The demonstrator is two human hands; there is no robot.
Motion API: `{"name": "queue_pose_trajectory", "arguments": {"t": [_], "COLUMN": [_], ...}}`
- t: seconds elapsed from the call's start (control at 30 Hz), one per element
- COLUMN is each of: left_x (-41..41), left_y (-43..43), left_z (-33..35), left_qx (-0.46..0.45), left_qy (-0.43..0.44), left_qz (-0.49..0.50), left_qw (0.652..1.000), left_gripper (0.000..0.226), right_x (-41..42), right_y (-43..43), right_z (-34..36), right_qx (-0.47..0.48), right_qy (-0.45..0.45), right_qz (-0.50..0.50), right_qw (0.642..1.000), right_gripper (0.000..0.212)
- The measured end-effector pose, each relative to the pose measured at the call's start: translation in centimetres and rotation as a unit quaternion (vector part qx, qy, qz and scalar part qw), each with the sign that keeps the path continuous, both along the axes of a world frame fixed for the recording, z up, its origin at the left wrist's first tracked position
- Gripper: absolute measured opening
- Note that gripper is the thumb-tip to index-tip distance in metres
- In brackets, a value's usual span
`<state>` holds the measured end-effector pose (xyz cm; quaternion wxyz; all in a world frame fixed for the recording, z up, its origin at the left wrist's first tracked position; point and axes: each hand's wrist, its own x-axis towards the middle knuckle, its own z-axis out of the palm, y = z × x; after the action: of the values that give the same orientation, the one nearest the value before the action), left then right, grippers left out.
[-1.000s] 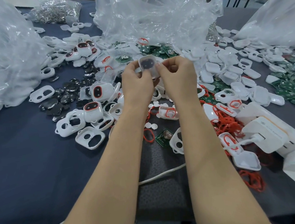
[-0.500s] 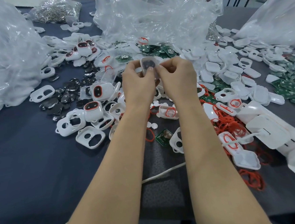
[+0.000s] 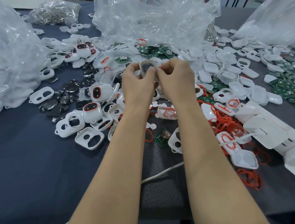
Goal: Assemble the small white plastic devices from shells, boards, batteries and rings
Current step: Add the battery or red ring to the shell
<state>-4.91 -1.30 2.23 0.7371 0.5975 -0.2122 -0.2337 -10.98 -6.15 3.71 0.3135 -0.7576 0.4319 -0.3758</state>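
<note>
Lying nearest you: empty front frames (image 3: 89, 138), unfilled. Mid-surface (image 3: 24, 165): left hand (image 3: 137, 82) and right hand (image 3: 176, 79), together, pinching 1 white shell (image 3: 147, 68) above the pile. Alongside: several finished devices (image 3: 92, 112). Farther: loose boards (image 3: 154, 49). Most work left, I judge.

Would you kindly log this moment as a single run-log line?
left hand: grips white shell | right hand: pinches its right edge | shell: held above table | nearby: green board, red rings

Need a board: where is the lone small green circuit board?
Head view, centre: the green circuit board lies between the forearms, beside a red ring and a white plastic shell.
</note>
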Motion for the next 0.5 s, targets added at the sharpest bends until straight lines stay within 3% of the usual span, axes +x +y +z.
{"name": "queue_pose_trajectory", "arguments": {"t": [0.27, 0.4, 0.5], "left_x": [0.7, 0.6, 0.6], "left_y": [-0.1, 0.2, 0.3], "left_z": [0.0, -0.2, -0.2], "left_qx": [0.031, 0.017, 0.017], "left_qy": [0.050, 0.072, 0.073], "left_qz": [-0.005, -0.021, -0.016], "left_qw": [0.998, 0.997, 0.997], "left_gripper": [0.012, 0.019, 0.019], "right_x": [-1.4, -3.8, -5.0], "right_y": [-0.3, -1.6, -1.4], "right_z": [0.7, 1.2, 1.7], "right_qx": [0.038, 0.024, 0.069], "right_qy": [0.035, 0.196, 0.298], "right_qz": [0.055, -0.028, 0.033], "right_qw": [0.997, 0.980, 0.952], "right_gripper": [0.005, 0.023, 0.016]}}
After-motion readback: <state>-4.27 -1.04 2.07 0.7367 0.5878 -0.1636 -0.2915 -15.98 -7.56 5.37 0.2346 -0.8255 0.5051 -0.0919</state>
